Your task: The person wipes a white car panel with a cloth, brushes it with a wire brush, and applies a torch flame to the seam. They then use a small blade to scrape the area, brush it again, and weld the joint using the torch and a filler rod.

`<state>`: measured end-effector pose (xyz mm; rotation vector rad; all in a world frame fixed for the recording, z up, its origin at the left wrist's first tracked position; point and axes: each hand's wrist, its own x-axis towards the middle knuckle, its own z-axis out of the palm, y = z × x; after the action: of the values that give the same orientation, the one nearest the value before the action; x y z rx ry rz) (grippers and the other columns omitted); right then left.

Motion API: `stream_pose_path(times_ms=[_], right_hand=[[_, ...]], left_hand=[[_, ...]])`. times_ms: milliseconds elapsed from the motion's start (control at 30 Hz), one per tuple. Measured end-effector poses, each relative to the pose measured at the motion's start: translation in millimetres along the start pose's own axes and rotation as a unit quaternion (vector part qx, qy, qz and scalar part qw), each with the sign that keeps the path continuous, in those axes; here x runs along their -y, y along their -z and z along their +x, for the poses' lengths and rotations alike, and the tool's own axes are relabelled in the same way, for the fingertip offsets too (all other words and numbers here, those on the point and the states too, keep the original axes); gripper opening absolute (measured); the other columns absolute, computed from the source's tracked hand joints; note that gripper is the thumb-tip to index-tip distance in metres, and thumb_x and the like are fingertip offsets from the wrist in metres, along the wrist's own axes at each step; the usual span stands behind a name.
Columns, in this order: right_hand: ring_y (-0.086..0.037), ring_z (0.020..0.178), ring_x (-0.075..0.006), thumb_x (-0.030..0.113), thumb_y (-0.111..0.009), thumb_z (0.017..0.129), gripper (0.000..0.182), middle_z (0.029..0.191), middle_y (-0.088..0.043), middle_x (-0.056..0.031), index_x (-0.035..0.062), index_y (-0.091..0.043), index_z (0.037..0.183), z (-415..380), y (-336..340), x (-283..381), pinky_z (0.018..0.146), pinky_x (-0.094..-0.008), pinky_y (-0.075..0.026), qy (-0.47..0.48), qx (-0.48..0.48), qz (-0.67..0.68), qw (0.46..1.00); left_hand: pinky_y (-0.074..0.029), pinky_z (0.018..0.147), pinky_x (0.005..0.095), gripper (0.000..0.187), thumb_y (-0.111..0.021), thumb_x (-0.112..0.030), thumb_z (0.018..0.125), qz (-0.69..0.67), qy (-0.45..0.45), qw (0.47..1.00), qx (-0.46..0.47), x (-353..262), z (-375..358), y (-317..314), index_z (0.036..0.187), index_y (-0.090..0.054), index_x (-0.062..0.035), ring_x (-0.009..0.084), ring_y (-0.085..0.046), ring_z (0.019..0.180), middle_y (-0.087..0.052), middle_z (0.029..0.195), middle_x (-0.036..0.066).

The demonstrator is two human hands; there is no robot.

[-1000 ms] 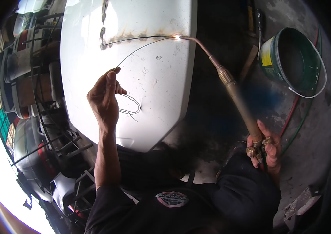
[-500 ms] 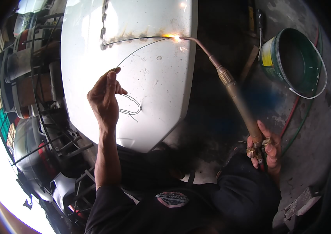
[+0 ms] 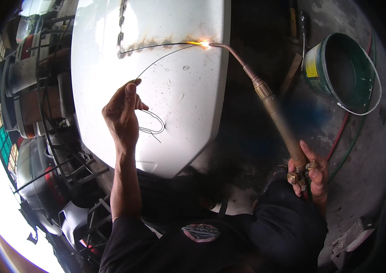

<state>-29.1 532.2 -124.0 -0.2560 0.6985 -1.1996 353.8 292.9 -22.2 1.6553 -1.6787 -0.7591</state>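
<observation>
A white sheet-metal panel (image 3: 179, 104) lies in front of me, with a scorched seam running along its upper part. My left hand (image 3: 122, 116) pinches a thin filler wire (image 3: 156, 59) that arcs up to the seam. My right hand (image 3: 311, 175) grips the valve end of a long brass gas torch (image 3: 272, 107). The torch's bent tip meets the wire's end at a bright flame (image 3: 205, 44) on the seam near the panel's right edge. A loop of the wire hangs below my left hand.
A green bucket (image 3: 327, 61) stands on the concrete floor at the upper right. Red and green hoses (image 3: 343, 136) run from the torch across the floor. Stacked vehicle parts and metal frames (image 3: 43, 104) crowd the left side. A torn scrap (image 3: 352, 236) lies at the lower right.
The flame flickers and the sparks seen half a second ago are gone. Both hands, the wire and the torch stay almost exactly where they were.
</observation>
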Motion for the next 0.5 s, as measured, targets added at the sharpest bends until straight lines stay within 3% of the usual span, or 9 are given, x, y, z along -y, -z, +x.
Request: stream_pose_path(times_ms=[33, 500], right_hand=[[-0.068, 0.062, -0.0212, 0.026, -0.066, 0.096, 0.066, 0.097, -0.066, -0.0221, 0.0071, -0.045, 0.157, 0.0, 0.0, -0.1, 0.043, -0.0266, -0.056, 0.000, 0.001, 0.001, 1.000], [-0.068, 0.062, -0.0220, 0.025, -0.064, 0.097, 0.066, 0.097, -0.066, -0.0221, 0.0071, -0.044, 0.157, 0.9, 1.9, -0.4, 0.044, -0.0266, -0.056, 0.001, 0.009, -0.004, 1.000]], left_hand=[[-0.053, 0.059, 0.0305, 0.042, -0.065, -0.029, 0.106, -0.002, 0.006, 1.000, -0.004, -0.6, -0.2, -0.6, 0.119, -0.071, 0.0099, 0.0097, -0.050, 0.059, -0.048, 0.062, 0.000], [-0.053, 0.059, 0.0306, 0.042, -0.064, -0.029, 0.106, -0.001, -0.002, 1.000, -0.008, -1.7, -0.3, -0.1, 0.119, -0.071, 0.0109, 0.0097, -0.051, 0.059, -0.048, 0.062, 0.000]])
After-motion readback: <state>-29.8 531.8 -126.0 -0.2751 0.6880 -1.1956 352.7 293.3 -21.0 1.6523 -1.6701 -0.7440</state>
